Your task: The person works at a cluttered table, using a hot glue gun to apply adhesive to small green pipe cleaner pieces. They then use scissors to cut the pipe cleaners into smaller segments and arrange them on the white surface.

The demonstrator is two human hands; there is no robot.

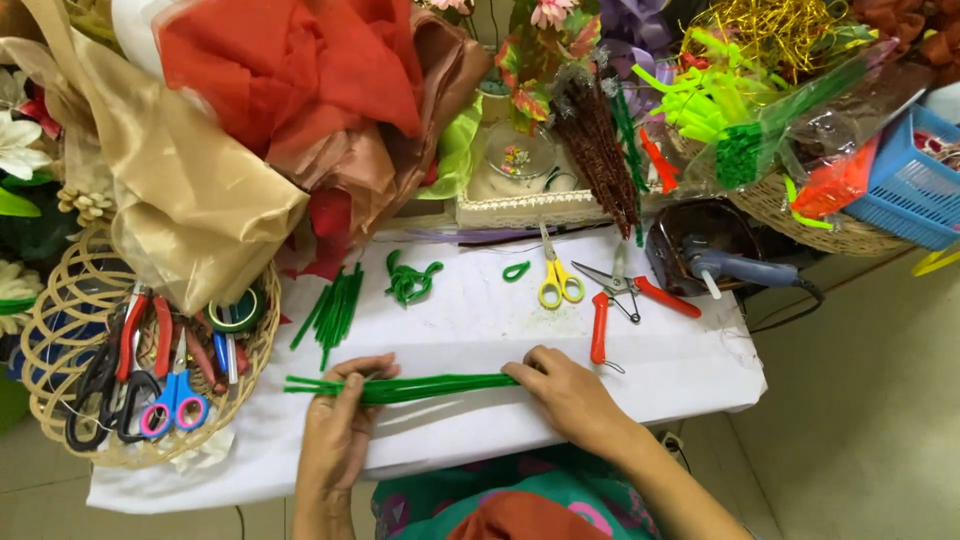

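A bundle of long green stems (420,387) lies across the white table (480,330), held level just above it. My left hand (340,425) pinches the bundle near its left end. My right hand (570,395) grips its right end, fingers curled over the tips. A loose pile of shorter green sticks (335,305) lies farther back on the cloth, with a knotted green wire (410,280) and a small green loop (516,271) beside it.
Yellow-handled scissors (556,280) and red-handled pliers (620,300) lie behind my right hand. A wicker basket (60,300) at left holds scissors, pliers and tape. Gold and red fabric (250,110), artificial flowers, a glue gun (740,268) and a blue basket (915,185) crowd the back.
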